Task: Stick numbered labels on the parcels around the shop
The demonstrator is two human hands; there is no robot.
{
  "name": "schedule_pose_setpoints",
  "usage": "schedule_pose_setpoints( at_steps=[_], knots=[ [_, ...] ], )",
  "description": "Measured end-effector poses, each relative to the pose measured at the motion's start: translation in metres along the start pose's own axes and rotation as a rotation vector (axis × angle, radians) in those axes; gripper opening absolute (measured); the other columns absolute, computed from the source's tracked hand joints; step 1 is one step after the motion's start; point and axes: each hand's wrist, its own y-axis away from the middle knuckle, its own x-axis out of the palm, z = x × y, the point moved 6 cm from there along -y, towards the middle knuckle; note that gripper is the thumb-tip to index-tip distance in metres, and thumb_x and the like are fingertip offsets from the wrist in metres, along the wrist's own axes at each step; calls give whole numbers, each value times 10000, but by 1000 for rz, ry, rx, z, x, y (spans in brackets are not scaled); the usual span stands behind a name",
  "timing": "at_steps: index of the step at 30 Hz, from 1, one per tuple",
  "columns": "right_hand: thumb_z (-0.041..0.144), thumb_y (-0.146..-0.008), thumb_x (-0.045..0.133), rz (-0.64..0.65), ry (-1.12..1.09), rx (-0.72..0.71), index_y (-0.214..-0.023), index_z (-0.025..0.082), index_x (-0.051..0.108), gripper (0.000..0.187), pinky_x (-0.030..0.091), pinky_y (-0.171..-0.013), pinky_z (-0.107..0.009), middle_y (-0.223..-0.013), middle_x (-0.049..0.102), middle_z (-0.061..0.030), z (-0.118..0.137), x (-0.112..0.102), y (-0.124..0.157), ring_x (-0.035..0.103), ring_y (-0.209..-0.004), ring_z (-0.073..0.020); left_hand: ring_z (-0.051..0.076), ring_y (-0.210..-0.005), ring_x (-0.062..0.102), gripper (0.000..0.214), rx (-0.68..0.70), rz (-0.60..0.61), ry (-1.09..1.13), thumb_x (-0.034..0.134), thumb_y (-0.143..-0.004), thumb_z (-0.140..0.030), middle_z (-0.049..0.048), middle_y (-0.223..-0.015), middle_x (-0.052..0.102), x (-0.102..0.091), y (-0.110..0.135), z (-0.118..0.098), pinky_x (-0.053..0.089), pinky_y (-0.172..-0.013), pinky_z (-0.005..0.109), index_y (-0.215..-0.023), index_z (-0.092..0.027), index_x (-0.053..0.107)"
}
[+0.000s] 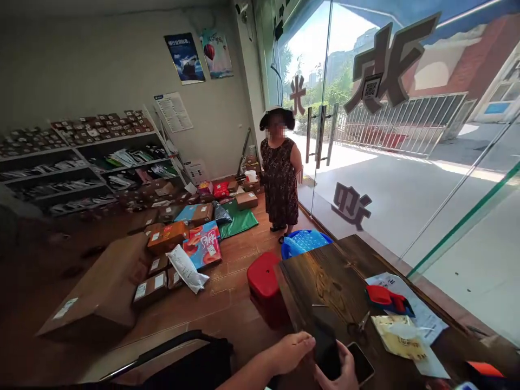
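2 hands (290,352) (343,371) close their grip on 1 dark phone (326,351) beside the scissors (357,326): rigid, slick, fragile, best held by its edges

Red stool (264,280) beside parcels (170,254); person (279,173) near door (320,135).

A dark wooden table (325,276) stands near right by the glass wall. On it lie printed papers (422,311), a red and blue cloth (385,298) on top of them, a yellowish packet (396,336), scissors (359,325) and a dark phone (361,363) at the near edge. The brown tiled floor (227,309) carries a long cardboard box (101,292) at left, smaller parcels (150,287), a white mailer bag (187,268), a colourful box (203,246), a green sheet (239,219), a red stool (264,281) and a blue basket (303,241). Far left, shelves (77,162) hold rows of packages.
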Motion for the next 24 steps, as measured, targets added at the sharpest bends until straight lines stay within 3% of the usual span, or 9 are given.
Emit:
schedule_pose_setpoints(
  at_steps=[3, 5, 8, 11, 14, 20, 24],
  knots=[
    [507, -558, 774, 144, 2, -53, -1180, 164, 429, 789, 494, -915, -437, -1173, 616, -169, 36, 34, -4, 601, -1101, -338, 239, -925, 609, 706, 179, 48, 182, 569, -759, -680, 126, -1205, 574, -10, 30, -23, 499, -738, 369, -1299, -232, 496],
    [481, -603, 759, 137, 33, -77, -1210, 160, 396, 776, 478, -918, -429, -1193, 596, -172, 60, 48, -2, 595, -1096, -322, 276, -1047, 581, 725, 277, 158, 412, 592, -773, -643, 128, -1348, 480, -13, 46, -39, 514, -765, 400, -1371, -284, 391],
    [443, -596, 784, 103, 66, -128, -1214, 183, 386, 780, 465, -912, -434, -1178, 585, -148, 91, 59, -1, 590, -1073, -309, 313, -1213, 493, 744, 320, 308, 712, 581, -796, -626, 96, -1491, 342, -14, 56, -56, 503, -848, 457, -1426, -372, 277],
    [413, -593, 802, 77, 54, -211, -1219, 213, 397, 772, 455, -912, -430, -1190, 569, -131, 114, 63, -5, 576, -1074, -299, 310, -1284, 440, 711, 304, 316, 820, 550, -846, -577, 71, -1529, 313, -21, 47, -62, 463, -934, 469, -1457, -408, 229],
    [374, -604, 794, 3, 57, -237, -1236, 225, 398, 761, 457, -891, -426, -1182, 562, -123, 126, 61, -15, 572, -1056, -292, 307, -1282, 452, 651, 280, 314, 829, 499, -886, -552, 64, -1497, 388, -27, 30, -68, 449, -962, 464, -1466, -405, 242],
    [326, -575, 806, -120, 42, -213, -1203, 233, 423, 742, 464, -858, -393, -1112, 593, -76, 129, 49, -24, 585, -998, -264, 282, -1286, 462, 616, 199, 433, 762, 467, -913, -530, 58, -1451, 463, -22, 8, -82, 436, -988, 435, -1472, -371, 263],
    [361, -581, 825, -126, 60, -154, -1247, 223, 366, 821, 447, -926, -411, -1199, 547, -97, 127, 44, -21, 551, -1082, -266, 271, -1300, 450, 617, 151, 439, 768, 487, -907, -525, 76, -1424, 493, -20, -5, -87, 385, -1051, 414, -1456, -287, 338]
  ],
)
